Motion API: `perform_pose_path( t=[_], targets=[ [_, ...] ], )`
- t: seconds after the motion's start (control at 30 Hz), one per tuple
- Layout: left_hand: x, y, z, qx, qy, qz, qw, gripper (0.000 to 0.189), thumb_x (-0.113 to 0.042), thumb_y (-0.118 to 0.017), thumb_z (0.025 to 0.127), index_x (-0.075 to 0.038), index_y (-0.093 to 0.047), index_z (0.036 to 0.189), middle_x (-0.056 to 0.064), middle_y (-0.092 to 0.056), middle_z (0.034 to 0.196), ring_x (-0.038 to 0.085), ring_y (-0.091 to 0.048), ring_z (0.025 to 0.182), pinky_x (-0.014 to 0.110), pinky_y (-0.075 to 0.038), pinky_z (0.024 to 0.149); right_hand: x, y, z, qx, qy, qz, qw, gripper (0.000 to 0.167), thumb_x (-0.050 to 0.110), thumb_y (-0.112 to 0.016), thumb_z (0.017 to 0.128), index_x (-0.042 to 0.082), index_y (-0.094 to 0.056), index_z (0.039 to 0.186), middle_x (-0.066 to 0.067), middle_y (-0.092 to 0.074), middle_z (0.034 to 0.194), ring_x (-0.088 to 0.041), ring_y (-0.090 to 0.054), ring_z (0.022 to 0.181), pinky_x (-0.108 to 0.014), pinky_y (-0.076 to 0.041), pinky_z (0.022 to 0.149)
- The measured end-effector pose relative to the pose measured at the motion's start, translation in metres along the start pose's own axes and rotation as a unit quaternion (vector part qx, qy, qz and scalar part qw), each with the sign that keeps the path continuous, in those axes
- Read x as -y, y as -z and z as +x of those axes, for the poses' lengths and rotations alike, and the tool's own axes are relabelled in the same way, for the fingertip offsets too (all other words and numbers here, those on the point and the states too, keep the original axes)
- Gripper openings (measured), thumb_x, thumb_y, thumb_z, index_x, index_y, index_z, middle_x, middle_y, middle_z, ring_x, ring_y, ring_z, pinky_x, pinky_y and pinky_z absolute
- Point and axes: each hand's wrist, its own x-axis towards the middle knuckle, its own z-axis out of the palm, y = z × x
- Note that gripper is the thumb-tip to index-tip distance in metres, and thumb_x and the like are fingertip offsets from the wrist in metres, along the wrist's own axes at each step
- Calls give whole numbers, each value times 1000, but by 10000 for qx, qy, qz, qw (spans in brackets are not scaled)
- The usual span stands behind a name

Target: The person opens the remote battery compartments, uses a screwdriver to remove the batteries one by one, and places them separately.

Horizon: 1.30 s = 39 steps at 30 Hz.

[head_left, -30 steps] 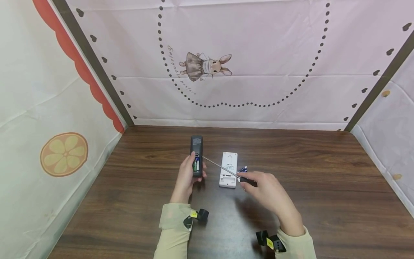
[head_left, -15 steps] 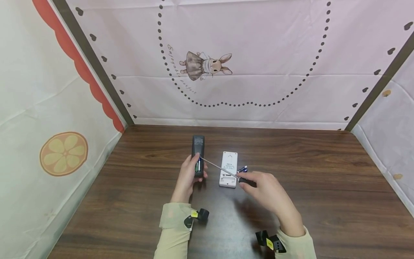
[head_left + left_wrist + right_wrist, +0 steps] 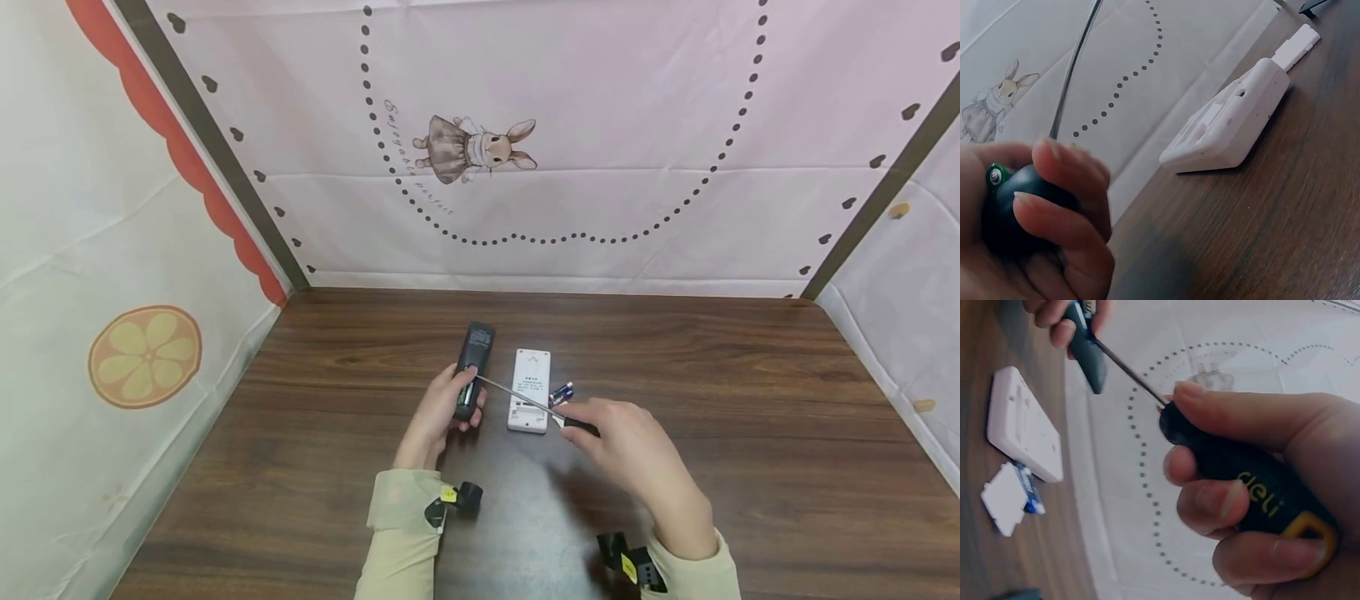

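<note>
My left hand (image 3: 435, 412) grips a black remote control (image 3: 480, 340), its back facing up and its battery bay uncovered. A battery end with a green sleeve (image 3: 995, 176) shows in that bay, beside the thumb. My right hand (image 3: 637, 446) holds a screwdriver by its dark handle (image 3: 1254, 475), marked "deli" in yellow. The metal shaft (image 3: 517, 393) reaches left across to the black remote, and its tip meets the edge of the bay by the left thumb. Below the shaft lies a white remote control (image 3: 532, 373), back up, its battery bay bare.
Blue batteries (image 3: 561, 393) lie right of the white remote, with a white battery cover (image 3: 1005, 499) next to them. A dark object (image 3: 1019, 594) shows at the lower edge of the right wrist view. Printed cloth walls (image 3: 600, 125) enclose the wooden table (image 3: 750, 417).
The black remote has shifted slightly right and turned so that its top leans right. The left thumb has slid across the bay, and the screwdriver tip has moved right and down with the remote.
</note>
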Motion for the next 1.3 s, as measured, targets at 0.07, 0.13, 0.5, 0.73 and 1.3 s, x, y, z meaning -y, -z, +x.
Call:
perform_pose_path(
  t=[0.07,0.13,0.5,0.73,1.3],
  targets=[
    [-3,0,-3,330,49,142,9993,35,-28,-38,96,-7,-36,124,10,-51,71,15,-49,46,22,-37,37,3,3,-2,53,4,-141,9999,25,25,-68,79,25,-67,104,10,-65,89,-11,-61,80,-36,-47,70],
    [-1,3,-3,557,44,198,9982,35,-27,-37,96,-5,-35,124,9,-51,70,14,-48,45,22,-36,37,5,5,-3,114,42,-247,9996,24,26,-67,79,25,-67,103,11,-64,84,-9,-60,75,-34,-47,66],
    [12,19,3,1067,-44,262,9939,43,-35,-44,92,-8,-38,125,9,-52,68,14,-48,43,22,-35,35,-8,9,-4,527,203,222,9982,25,26,-64,82,25,-65,108,13,-64,98,-6,-59,91,-32,-46,79],
    [12,21,3,1450,-94,-173,9892,43,-32,-45,92,-4,-36,124,9,-51,67,13,-47,42,21,-34,34,-24,11,-5,755,324,991,9917,26,27,-61,85,23,-64,110,14,-62,103,-4,-56,96,-32,-45,82],
    [11,18,2,1746,160,-659,9823,45,-34,-46,92,-6,-33,125,9,-50,67,13,-47,42,18,-33,33,-51,6,-5,1529,-429,2220,9620,31,45,-55,85,32,-60,113,9,-34,46,-6,-34,38,-25,-39,43]
  ],
)
